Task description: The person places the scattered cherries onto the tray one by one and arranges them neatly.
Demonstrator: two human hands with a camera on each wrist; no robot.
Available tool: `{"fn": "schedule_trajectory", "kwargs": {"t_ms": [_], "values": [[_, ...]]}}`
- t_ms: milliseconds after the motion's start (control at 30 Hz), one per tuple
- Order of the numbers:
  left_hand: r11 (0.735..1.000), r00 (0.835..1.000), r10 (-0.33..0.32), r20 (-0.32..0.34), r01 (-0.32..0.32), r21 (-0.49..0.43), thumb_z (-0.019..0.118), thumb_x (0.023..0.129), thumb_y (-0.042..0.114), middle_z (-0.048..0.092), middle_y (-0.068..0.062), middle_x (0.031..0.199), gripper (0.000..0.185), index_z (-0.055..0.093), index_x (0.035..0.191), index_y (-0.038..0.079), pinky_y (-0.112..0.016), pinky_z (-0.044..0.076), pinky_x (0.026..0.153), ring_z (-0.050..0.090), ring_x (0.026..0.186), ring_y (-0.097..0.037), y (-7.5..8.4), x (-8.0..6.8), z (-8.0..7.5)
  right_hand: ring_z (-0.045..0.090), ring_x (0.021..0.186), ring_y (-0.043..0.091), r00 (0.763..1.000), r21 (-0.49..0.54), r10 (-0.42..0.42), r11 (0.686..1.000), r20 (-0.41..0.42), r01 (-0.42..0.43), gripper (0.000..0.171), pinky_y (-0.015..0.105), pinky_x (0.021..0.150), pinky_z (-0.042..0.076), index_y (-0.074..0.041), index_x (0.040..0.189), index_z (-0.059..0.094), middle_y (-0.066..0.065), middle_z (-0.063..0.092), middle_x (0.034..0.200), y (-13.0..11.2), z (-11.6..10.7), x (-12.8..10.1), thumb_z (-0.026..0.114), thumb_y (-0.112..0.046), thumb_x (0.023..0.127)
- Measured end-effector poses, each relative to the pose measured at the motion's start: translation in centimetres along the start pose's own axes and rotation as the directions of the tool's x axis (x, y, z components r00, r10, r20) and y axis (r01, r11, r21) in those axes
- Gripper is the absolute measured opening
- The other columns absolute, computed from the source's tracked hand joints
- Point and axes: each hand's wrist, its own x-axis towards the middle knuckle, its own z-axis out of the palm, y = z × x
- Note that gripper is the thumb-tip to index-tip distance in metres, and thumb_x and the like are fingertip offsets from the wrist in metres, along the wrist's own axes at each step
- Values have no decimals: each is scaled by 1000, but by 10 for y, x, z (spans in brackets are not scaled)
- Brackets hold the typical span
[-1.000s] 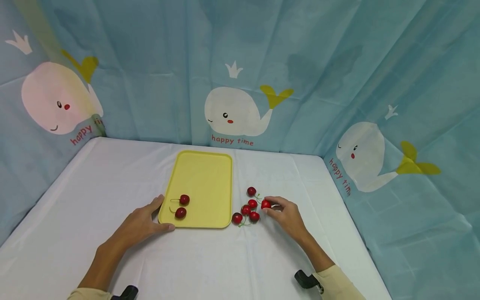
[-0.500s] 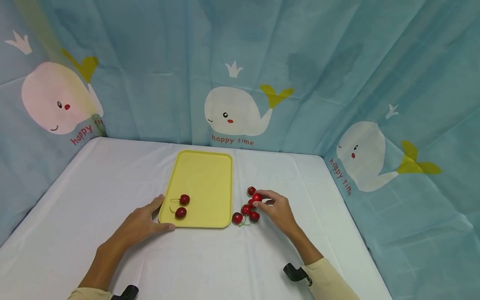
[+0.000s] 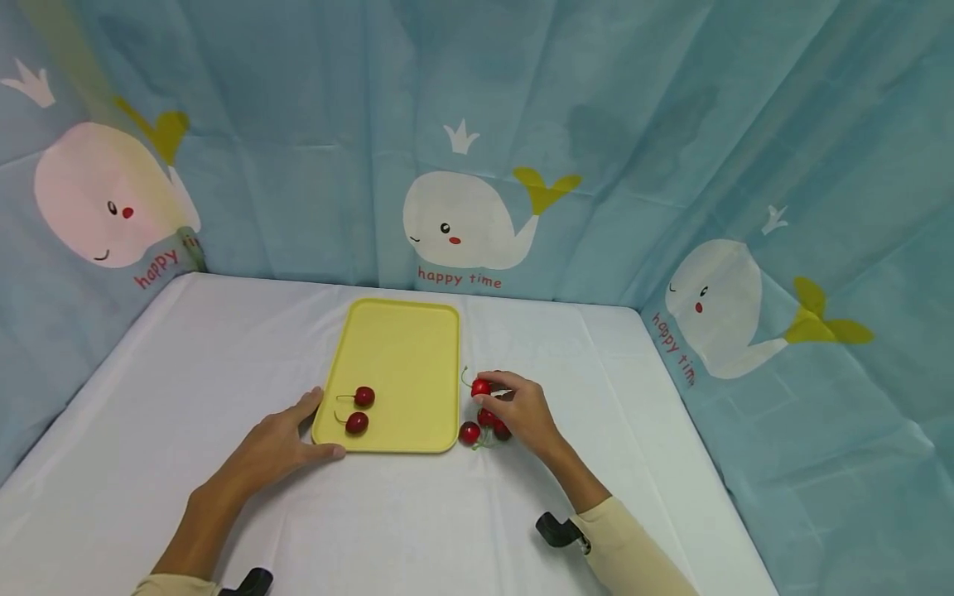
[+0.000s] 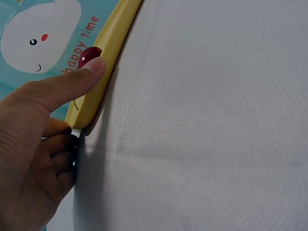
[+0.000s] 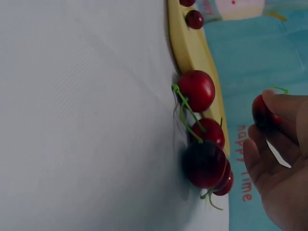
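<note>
A: Yellow tray (image 3: 402,348) sits mid-table on the white cloth (image 3: 186,348), long side running away from the person. Two cherries (image 3: 361,409) lie in its near left part, stems pointing left.

B: Left hand?

A: Left hand (image 3: 279,447) is at the tray's near left corner. Wrist view: thumb lies flat along the rim, the other fingers are curled by the corner. It's touching the edge, not gripping anything.

B: Right hand?

A: Right hand (image 3: 522,410) pinches one cherry (image 3: 480,386) between thumb and fingertips, lifted off the cloth, just right of the tray's right edge. Green stem sticks up and left.

B: And the rest of the fruit?

A: Pile of loose cherries (image 3: 477,429) is on the cloth under and just in front of that hand, close beside the tray's near right corner. Some are hidden by the hand, so I can't count them.

B: Background?

A: Blue curtain with whales (image 3: 462,219), "happy time" printed under them.
</note>
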Motion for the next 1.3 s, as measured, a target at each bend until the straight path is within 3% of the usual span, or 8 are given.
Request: {"fn": "schedule_trajectory", "kwargs": {"t_ms": [300,600,900,1300], "values": [[1000,1000,5,-7,-5,7,81,79,72,34,-32,165,128,25,165,-4,-73,37,115,37,149,-57,2,-1,0,72,86,20,999,0,-5,1000,37,5,40,22,69,60,-6,133,73,6,75,115,-9,20,8,81,-18,95],[1000,1000,7,-8,-7,8,83,79,69,35,-33,164,127,25,165,-4,-73,39,113,38,148,-57,4,-2,-1,72,105,19,999,-37,-44,998,23,45,40,24,89,62,-1,131,73,7,74,121,-16,37,21,82,-13,94],[1000,1000,5,-7,-5,2,82,79,71,34,-31,166,126,27,165,-3,-72,38,115,37,150,-55,3,-1,1,70,108,16,999,-41,-17,999,31,18,39,24,90,61,-7,132,74,4,73,124,-17,52,30,81,-21,96],[1000,1000,7,-9,-7,5,81,79,71,34,-31,166,126,26,165,-3,-73,38,115,37,149,-56,2,-1,1,72,108,17,996,-12,-55,998,68,56,42,27,90,61,-3,132,72,5,77,122,-20,74,44,81,-22,96]]}}
